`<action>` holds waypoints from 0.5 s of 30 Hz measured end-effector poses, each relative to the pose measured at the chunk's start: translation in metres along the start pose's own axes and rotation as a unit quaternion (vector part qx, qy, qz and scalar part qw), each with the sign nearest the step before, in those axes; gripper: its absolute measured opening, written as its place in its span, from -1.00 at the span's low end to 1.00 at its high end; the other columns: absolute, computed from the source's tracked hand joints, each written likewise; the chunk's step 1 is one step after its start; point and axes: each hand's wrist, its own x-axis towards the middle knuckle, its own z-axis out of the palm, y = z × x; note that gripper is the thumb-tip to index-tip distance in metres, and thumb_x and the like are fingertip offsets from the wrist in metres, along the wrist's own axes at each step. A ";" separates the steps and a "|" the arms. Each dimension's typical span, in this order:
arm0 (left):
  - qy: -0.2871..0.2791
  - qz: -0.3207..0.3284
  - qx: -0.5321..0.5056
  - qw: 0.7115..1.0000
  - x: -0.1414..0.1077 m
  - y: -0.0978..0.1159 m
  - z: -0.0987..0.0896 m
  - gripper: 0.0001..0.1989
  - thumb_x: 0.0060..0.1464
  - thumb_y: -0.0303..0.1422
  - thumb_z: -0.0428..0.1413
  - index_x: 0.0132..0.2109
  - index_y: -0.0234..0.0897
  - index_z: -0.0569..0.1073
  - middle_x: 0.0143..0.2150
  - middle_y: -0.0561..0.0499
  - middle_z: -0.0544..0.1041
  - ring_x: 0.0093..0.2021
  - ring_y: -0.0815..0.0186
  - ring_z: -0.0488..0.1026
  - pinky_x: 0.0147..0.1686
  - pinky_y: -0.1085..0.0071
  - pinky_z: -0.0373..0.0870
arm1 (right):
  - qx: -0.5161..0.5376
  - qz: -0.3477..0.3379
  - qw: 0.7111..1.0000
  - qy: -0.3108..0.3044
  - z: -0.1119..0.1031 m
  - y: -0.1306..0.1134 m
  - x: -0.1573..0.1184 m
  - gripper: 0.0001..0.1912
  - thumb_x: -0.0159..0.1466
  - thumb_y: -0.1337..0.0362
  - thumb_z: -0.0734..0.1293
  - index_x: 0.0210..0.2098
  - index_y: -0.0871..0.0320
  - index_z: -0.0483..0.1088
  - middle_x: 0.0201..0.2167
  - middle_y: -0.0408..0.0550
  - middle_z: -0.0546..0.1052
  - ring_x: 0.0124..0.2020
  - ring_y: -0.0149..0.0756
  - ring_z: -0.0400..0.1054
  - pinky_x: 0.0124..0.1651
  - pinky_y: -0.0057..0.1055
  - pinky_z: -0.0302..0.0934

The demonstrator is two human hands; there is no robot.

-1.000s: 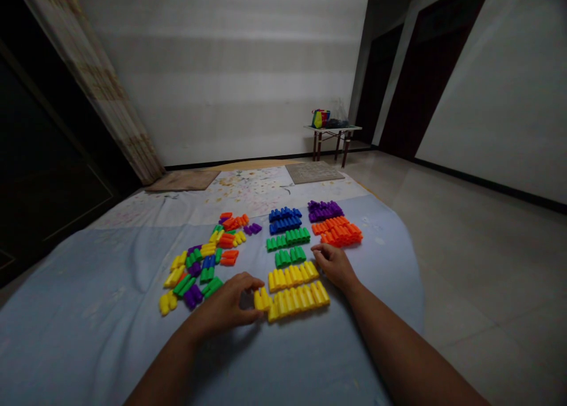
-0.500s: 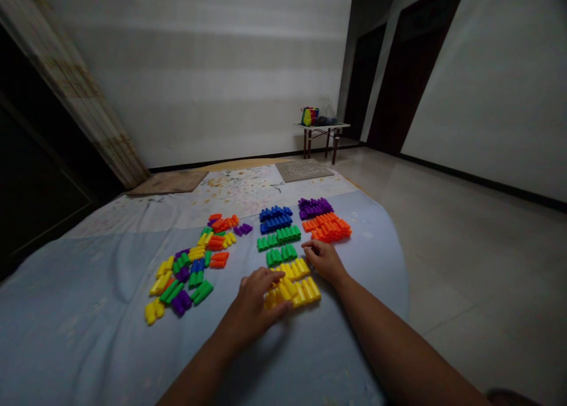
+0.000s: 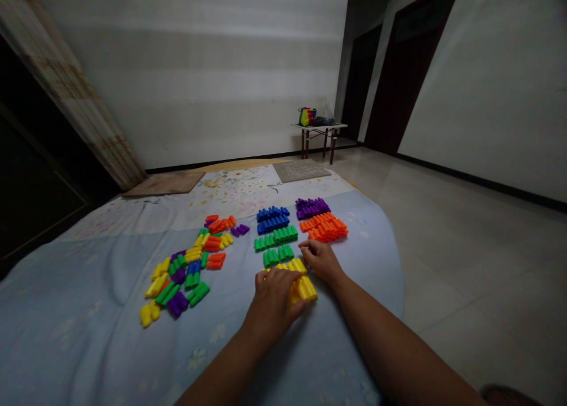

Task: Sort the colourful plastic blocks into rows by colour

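Note:
My left hand reaches over the near row of yellow pieces, thumb and fingers curved around part of it; the palm hides what lies beneath. Beyond it is another yellow row. My right hand rests on the cloth beside the rows, its thumb and index finger close together, near the green pieces. Farther back are blue pieces, purple pieces and orange pieces in grouped rows. To the left lies a mixed scatter of loose pieces.
A pale blue cloth covers the table. Two flat boards, a brown one and a grey one, lie at its far edge. A small table with a colourful bag stands by the wall.
My left hand has moved right along the near yellow row and now covers more of it. The yellow piece seen between its fingers is now hidden. My right hand is almost unchanged.

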 end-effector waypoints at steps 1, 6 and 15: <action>0.002 0.002 0.002 1.000 0.000 0.000 0.002 -0.57 -0.06 -0.18 0.12 0.00 -0.12 0.33 -0.04 -0.04 0.44 0.01 0.13 0.27 0.02 0.06 0.02 | 0.000 0.000 1.000 0.000 0.000 0.000 0.000 -0.73 0.17 0.21 0.17 -0.27 0.20 0.43 -0.60 -0.17 0.44 -0.58 -0.42 0.28 -0.50 -0.51 0.15; 0.013 -0.001 -0.003 1.000 -0.002 -0.002 0.001 -0.54 -0.07 -0.11 0.11 -0.01 -0.15 0.34 -0.02 -0.05 0.43 0.03 0.13 0.28 0.03 0.08 0.05 | 0.006 -0.003 1.000 -0.002 0.001 0.001 0.000 -0.72 0.17 0.21 0.17 -0.28 0.21 0.43 -0.61 -0.18 0.43 -0.58 -0.42 0.28 -0.49 -0.51 0.15; 0.178 -0.127 0.069 0.973 -0.017 -0.066 -0.063 -0.63 0.04 -0.08 -0.04 -0.11 -0.19 0.42 -0.07 -0.04 0.48 -0.04 0.18 0.36 0.05 0.13 0.12 | -0.017 -0.013 1.000 -0.003 -0.001 -0.003 -0.001 -0.72 0.17 0.21 0.16 -0.29 0.22 0.43 -0.62 -0.17 0.42 -0.59 -0.40 0.27 -0.50 -0.50 0.11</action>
